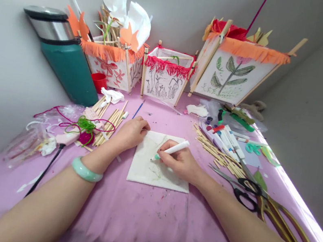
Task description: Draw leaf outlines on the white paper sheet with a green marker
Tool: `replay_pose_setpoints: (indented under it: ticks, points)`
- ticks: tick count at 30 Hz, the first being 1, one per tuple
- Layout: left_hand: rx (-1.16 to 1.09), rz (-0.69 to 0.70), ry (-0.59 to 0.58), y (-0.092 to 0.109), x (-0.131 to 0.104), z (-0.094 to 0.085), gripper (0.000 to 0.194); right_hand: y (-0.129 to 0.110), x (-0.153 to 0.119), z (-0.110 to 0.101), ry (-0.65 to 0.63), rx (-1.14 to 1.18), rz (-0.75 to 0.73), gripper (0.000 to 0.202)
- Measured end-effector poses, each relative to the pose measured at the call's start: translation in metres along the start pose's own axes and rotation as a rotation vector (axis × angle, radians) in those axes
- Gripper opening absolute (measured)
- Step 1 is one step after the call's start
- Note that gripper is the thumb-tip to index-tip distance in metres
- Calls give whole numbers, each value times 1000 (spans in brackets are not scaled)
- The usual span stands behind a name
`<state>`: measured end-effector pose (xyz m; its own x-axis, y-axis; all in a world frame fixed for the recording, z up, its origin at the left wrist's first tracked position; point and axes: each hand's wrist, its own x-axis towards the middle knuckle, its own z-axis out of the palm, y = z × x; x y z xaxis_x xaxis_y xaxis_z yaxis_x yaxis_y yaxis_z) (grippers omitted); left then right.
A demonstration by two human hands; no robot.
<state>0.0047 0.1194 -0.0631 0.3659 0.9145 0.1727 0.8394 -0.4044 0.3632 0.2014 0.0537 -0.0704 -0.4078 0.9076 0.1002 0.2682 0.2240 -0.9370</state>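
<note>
My right hand [178, 161] grips a white marker [177, 146] with a pale green band. The marker's tip meets a white square sheet [143, 171] that bears faint greenish lines. At the sheet's upper left corner rests my left hand [133, 133], its fingers curled closed. Whatever those fingers hold, if anything, is hidden beneath them. A pale green bangle [86, 170] circles my left wrist.
Wooden sticks [111, 125], yarn [86, 127] and a plastic bag [26, 139] lie left. Scissors [265, 204], more sticks [218, 151] and markers [229, 142] lie right. Behind stand a green bottle [71, 68], a red cup [99, 81] and fringed boxes [164, 82] with drawings.
</note>
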Motion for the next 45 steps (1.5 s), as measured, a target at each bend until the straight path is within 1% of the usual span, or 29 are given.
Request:
replay_pose_setpoints:
  ticks: [2, 6, 10, 14, 18, 21, 24, 25, 26, 29, 30, 33, 36, 38, 40, 43, 45]
  points:
    - [0, -3, -4, 0, 0, 0, 23, 1, -1, 1, -23, -11, -11, 9]
    - [3, -1, -8, 0, 1, 0, 23, 2, -1, 1, -19, -55, -36, 9]
    - [-6, 6, -5, -1, 0, 0, 23, 1, -2, 1, -87, -86, -25, 7]
    - [-10, 2, -5, -1, 0, 0, 23, -1, -2, 1, -48, -80, -32, 8]
    - [-7, 3, -7, 0, 0, 0, 23, -2, -1, -1, -85, -82, -19, 8]
    - [-3, 5, -9, 0, 0, -1, 23, -2, 0, -2, -37, -67, -22, 8]
    - [-1, 11, -8, 0, 0, -1, 23, -2, 2, -5, -72, -47, -2, 8]
    - [-1, 13, -6, 0, 0, -1, 24, -2, 4, -8, -57, -18, 20, 9]
    - [1, 16, -4, 0, 0, -1, 24, -2, 5, -10, -7, 20, 42, 10]
    - [-4, 19, -4, 0, 0, -1, 23, -1, 7, -21, 227, 88, 84, 15]
    - [-8, 16, -8, 0, 0, -1, 23, -1, 6, -24, 264, 80, 91, 16]
    - [-15, -1, -25, 2, -1, -3, 23, -3, 0, -32, 258, 20, 101, 16]
    - [-8, -8, -30, 4, -1, -5, 22, -5, -7, -33, 287, 23, 89, 16]
    - [-5, -6, -29, 5, -1, -5, 22, -3, -11, -30, 289, 17, 93, 17]
    - [-4, -3, -28, 5, -2, -5, 22, 1, -13, -26, 264, -56, 90, 17]
    - [0, 2, -26, 4, -1, -5, 22, 8, -15, -19, 269, -188, 38, 14]
    - [2, 3, -28, 4, -1, -4, 22, 10, -15, -16, 279, -221, 2, 12]
